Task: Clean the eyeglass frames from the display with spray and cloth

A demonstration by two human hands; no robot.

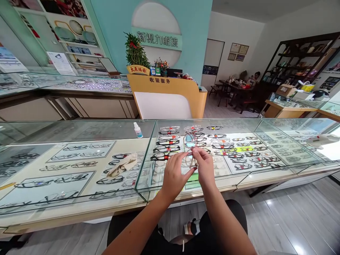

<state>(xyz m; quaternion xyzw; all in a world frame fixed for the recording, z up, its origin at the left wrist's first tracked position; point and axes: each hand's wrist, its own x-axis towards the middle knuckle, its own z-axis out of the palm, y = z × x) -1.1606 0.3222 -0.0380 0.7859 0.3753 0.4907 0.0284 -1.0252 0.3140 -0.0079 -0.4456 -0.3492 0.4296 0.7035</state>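
Note:
Both my hands are raised over the front of a glass display case, holding one pair of eyeglasses (189,141) between them. The glasses are turned on end, one lens above the other, with a thin frame and a bluish glint on the upper lens. My left hand (174,172) grips them from the left, its thumb reaching under the lower part. My right hand (204,163) pinches the frame from the right, near its middle. Beneath and beyond lie rows of dark-framed glasses (168,142), several with red tags. My fingers partly hide the lower lens.
A small white spray bottle (137,130) and a beige cloth (122,165) rest on the glass top at left. More eyeglasses fill the case on both sides. Behind stands a yellow-and-white counter (167,101); a person (255,79) sits at a far table.

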